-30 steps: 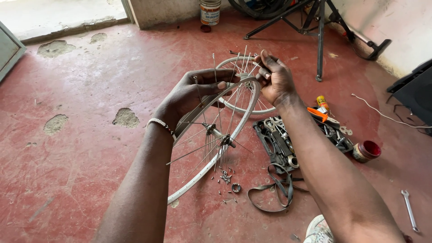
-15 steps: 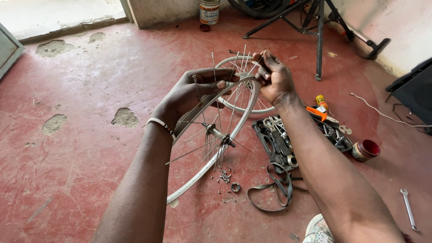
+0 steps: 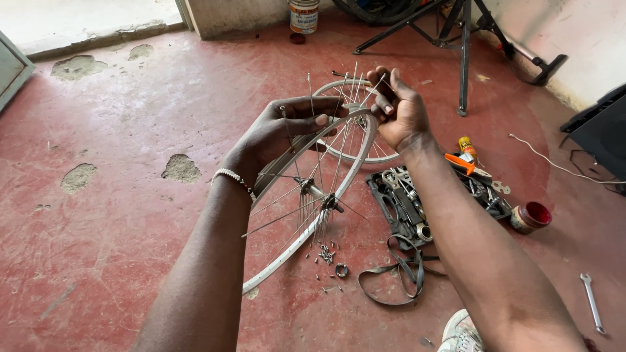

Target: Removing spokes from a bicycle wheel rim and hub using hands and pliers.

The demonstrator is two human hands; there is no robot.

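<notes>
- The left hand (image 3: 287,133) is closed over the upper edge of a silver metal bicycle wheel rim (image 3: 306,221), thumb on top; the rim stands tilted on the worn red concrete floor (image 3: 130,215), its low end near the person.
- The right hand (image 3: 401,114) is curled at the rim's top, its fingers (image 3: 385,104) pinched shut on the ends of thin steel spokes (image 3: 355,85) that stick up past the rim.
- Other loose spokes fan out from the small metal hub (image 3: 316,194) inside the rim.
- Judged step: lacing spokes into the rim, one end being guided toward its hole.
- The next move seems to call for a steady rim and a fine line-up of the spoke tip.
- Small nipples and a ring (image 3: 329,257) lie scattered on the floor just below the hub.
- A second silver rim (image 3: 385,156) lies flat behind; a black open tool tray (image 3: 407,202) sits just right of the wheel.
</notes>
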